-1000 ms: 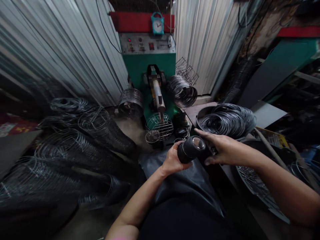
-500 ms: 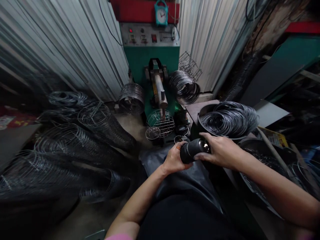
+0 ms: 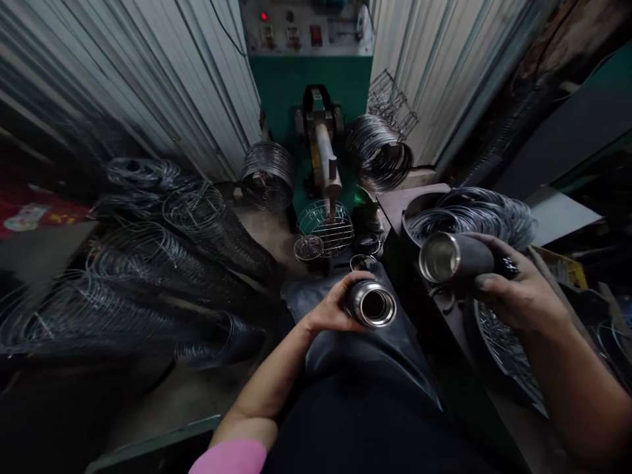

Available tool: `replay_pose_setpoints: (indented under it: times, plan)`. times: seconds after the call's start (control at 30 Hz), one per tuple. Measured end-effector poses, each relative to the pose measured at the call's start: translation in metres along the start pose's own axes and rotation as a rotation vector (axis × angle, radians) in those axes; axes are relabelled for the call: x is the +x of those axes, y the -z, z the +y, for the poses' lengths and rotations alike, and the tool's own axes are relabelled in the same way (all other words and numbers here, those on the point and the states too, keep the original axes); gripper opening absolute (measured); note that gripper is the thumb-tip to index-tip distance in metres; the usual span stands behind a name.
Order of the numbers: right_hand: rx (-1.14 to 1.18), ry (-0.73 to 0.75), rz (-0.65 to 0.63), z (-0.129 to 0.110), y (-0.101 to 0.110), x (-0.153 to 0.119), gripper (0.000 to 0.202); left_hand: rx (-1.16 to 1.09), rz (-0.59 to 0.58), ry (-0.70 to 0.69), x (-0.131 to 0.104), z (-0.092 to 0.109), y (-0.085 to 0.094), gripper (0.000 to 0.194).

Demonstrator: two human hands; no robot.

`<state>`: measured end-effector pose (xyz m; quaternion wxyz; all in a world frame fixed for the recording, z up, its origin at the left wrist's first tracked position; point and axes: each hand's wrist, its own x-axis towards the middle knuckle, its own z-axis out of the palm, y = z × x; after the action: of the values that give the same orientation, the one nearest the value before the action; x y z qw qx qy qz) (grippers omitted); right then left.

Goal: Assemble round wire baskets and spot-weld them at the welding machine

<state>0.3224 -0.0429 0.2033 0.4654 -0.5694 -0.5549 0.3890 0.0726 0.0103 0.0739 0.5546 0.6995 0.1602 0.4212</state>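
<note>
My left hand (image 3: 336,308) is wrapped round a dark flask (image 3: 374,304) over my lap, its open metal mouth facing up toward me. To the right, my right hand (image 3: 526,289) grips a dark cylindrical cup (image 3: 459,257) with a shiny metal inside, tilted so its hollow end points left. Flask and cup are apart. Ahead of my hands, a round wire grid (image 3: 326,230) lies under the arm of a green machine (image 3: 276,85).
Tall stacks of wire grids (image 3: 197,257) stand at the left. Wire ring bundles (image 3: 380,155) flank the machine. At the right are a basin of wire rings (image 3: 484,214) and a tub of metal pieces (image 3: 508,349).
The cup has come off the flask and moved right with my right hand. The flask's mouth now shows in my left hand. The view has tilted downward.
</note>
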Motion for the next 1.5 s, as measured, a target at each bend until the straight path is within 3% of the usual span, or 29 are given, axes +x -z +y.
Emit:
replay_pose_setpoints:
  times: [0.1, 0.17, 0.53, 0.67, 0.83, 1.03, 1.17, 1.4, 1.5]
  plan:
    - [0.157, -0.234, 0.047, 0.024, 0.003, -0.006, 0.061, 0.125, 0.029, -0.117, 0.002, 0.014, 0.010, 0.069]
    - [0.177, -0.304, 0.085, 0.036, 0.005, -0.011, 0.060, 0.158, 0.042, -0.160, 0.003, 0.020, 0.015, 0.068]
    - [0.272, -0.363, 0.143, 0.051, 0.007, -0.022, 0.046, 0.326, 0.079, -0.177, 0.000, 0.025, 0.023, 0.068]
    - [0.252, -0.384, 0.145, 0.054, 0.008, -0.024, 0.048, 0.377, 0.082, -0.281, 0.006, 0.034, 0.028, 0.063]
    - [0.188, -0.431, 0.144, 0.050, 0.005, -0.024, 0.059, 0.495, 0.042, -0.468, 0.022, 0.065, 0.033, 0.059]
    - [0.131, -0.466, 0.180, 0.049, 0.008, -0.026, 0.053, 0.634, 0.130, -0.673, 0.038, 0.114, 0.033, 0.039]
    - [0.118, -0.478, 0.155, 0.055, 0.013, -0.024, 0.069, 0.761, 0.094, -0.806, 0.044, 0.140, 0.037, 0.039]
    - [0.049, -0.426, 0.167, 0.073, 0.018, -0.022, 0.073, 0.817, 0.150, -0.860, 0.043, 0.166, 0.033, 0.031]
    - [-0.074, -0.306, 0.104, 0.080, 0.018, -0.022, 0.072, 0.824, 0.180, -0.864, 0.044, 0.173, 0.032, 0.032]
